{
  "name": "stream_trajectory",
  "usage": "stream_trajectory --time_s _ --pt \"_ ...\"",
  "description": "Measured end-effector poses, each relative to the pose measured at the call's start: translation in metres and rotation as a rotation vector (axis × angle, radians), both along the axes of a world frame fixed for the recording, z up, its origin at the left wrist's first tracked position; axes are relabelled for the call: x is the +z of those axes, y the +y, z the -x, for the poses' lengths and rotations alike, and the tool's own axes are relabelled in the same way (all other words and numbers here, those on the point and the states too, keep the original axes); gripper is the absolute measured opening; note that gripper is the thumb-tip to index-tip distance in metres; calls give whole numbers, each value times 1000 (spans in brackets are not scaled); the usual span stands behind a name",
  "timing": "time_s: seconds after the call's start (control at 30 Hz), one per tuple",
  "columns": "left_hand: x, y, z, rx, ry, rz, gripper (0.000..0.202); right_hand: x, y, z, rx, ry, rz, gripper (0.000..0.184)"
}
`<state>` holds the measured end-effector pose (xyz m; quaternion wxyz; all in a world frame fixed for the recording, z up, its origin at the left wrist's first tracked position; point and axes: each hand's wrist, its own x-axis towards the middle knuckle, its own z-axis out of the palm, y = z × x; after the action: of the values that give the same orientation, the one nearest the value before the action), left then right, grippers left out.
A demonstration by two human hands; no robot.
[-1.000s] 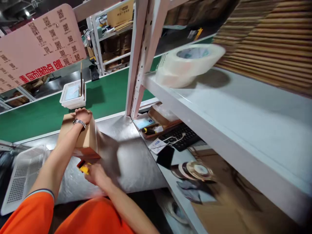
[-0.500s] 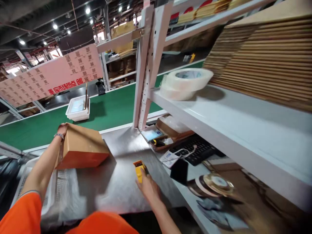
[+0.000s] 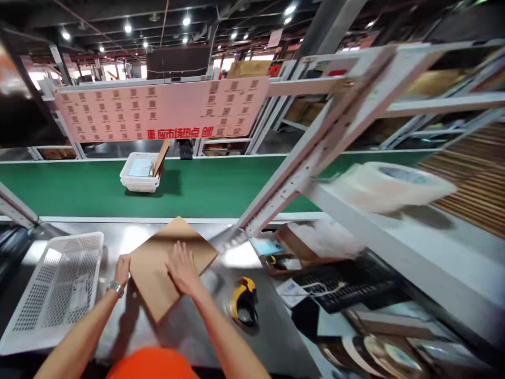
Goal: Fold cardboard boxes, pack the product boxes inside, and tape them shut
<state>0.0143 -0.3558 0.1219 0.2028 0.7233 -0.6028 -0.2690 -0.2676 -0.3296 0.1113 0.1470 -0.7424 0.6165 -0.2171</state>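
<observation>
Box [image 3: 165, 266] sits on the steel bench [image 3: 189, 326], beside the basket [image 3: 51, 287]. Your right hand [image 3: 182, 269] presses flat, fingers spread; left hand [image 3: 122, 268] cups the edge. Looks light, stiff cardboard—grip opposite edges.

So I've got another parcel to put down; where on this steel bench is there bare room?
Bare steel shows behind the cardboard box, toward the green conveyor, and in front of it, left of the yellow tape dispenser. The white basket fills the left; keyboard and clutter crowd the right.
</observation>
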Motion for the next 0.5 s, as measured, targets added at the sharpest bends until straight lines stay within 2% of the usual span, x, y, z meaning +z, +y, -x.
stream_trajectory --time_s 0.07,0.13,0.2,0.23,0.27,0.33,0.4,0.47,0.5 --pt "-22 10 7 -14 68 -31 55 -3 -5 -20 18 115 -90 91" --pt "-33 12 2 -62 138 -50 48 -7 -6 -22 2 215 -128 93" --pt "-35 8 -19 -106 178 -26 41 -11 -6 -16 -11 280 -142 91" --pt "-34 4 -38 -119 169 15 40 -14 -6 -12 -16 303 -143 91" --pt "-30 1 -62 -116 133 71 42 -17 -5 -8 -22 322 -139 91" --pt "-20 -3 -127 -34 -16 185 48 -24 -4 -1 -40 354 -120 91" --pt "-8 1 -206 191 -201 190 53 -33 -5 8 -50 381 -91 92" --pt "1 14 -284 468 -318 28 61 -43 -7 19 -37 396 -78 92" --pt "4 23 -317 539 -320 -115 62 -47 -9 26 -36 396 -79 92"
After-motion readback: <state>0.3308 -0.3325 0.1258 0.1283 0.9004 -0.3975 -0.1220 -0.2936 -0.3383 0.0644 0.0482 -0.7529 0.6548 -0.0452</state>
